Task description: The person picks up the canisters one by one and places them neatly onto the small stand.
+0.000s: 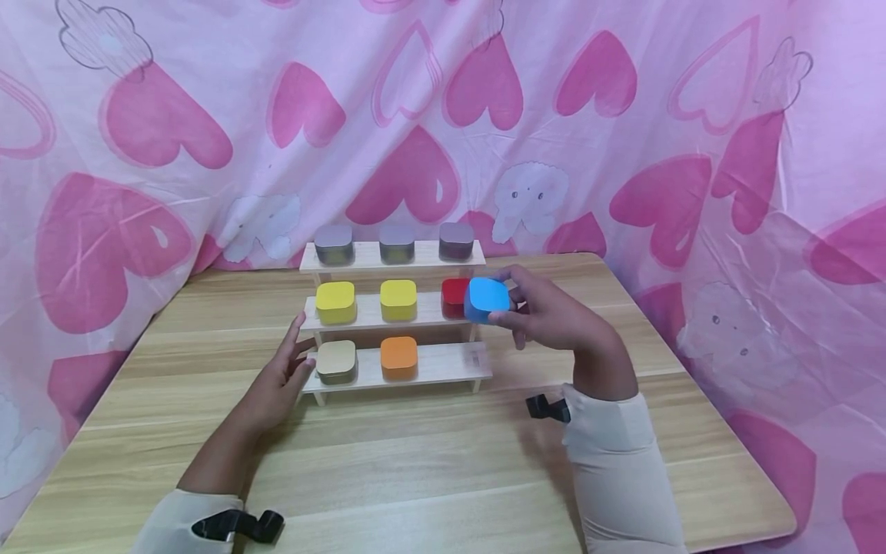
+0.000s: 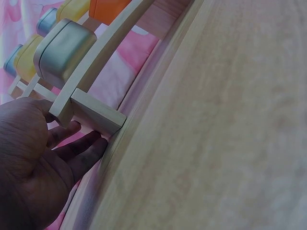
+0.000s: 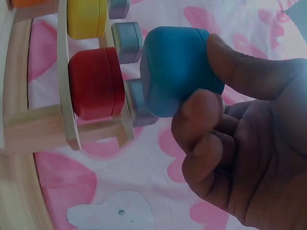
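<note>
My right hand (image 1: 554,312) pinches a blue rounded-square tin (image 1: 487,298) between thumb and fingers. It is held in the air in front of the red tin (image 1: 453,296), which sits at the right end of the middle tier and is partly hidden in the head view. My left hand (image 1: 277,385) touches the left end of the wooden tiered shelf (image 1: 443,369), its fingers loosely extended. Two yellow tins (image 1: 398,300) share the middle tier. On the lowest tier sit a beige tin (image 1: 337,363) and an orange tin (image 1: 399,358).
Three grey tins (image 1: 397,245) line the top tier. The shelf stands on a wood-grain table (image 1: 415,469). A pink heart-print cloth (image 1: 394,177) hangs behind the table and along its sides.
</note>
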Tool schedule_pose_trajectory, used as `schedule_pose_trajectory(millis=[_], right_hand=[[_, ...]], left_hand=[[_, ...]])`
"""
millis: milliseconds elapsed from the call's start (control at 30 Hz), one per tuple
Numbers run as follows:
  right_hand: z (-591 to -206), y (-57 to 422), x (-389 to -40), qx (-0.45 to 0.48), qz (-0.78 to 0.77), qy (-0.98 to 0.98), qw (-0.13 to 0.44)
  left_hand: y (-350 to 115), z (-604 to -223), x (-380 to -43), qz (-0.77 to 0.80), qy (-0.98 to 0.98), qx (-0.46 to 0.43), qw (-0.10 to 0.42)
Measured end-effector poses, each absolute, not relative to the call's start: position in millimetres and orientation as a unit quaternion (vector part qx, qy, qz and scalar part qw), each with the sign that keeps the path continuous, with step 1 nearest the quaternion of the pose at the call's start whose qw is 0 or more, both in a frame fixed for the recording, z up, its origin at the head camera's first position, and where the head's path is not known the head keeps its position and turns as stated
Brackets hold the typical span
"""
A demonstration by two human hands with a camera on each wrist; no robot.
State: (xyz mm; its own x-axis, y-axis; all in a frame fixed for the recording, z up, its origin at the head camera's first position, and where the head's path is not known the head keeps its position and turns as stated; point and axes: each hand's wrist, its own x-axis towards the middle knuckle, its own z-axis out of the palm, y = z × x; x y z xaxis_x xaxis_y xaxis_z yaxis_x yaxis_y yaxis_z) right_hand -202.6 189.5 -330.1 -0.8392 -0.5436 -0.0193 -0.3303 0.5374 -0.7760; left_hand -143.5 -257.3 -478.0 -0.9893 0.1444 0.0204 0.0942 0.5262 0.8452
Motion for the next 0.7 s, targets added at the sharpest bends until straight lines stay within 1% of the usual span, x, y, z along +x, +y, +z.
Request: schedule_pose_trajectory(millis=[367,700], right_hand=[[-331,174,-196,-0.285,-0.358,0.870,0.184],[-332,163,-191,-0.256,-0.301,0.885,0.246]], left_hand=[[-257,-478,-144,0.484,0.872,0.068,0.027],[-259,-479,-146,0.488,0.870,0.064,0.034]])
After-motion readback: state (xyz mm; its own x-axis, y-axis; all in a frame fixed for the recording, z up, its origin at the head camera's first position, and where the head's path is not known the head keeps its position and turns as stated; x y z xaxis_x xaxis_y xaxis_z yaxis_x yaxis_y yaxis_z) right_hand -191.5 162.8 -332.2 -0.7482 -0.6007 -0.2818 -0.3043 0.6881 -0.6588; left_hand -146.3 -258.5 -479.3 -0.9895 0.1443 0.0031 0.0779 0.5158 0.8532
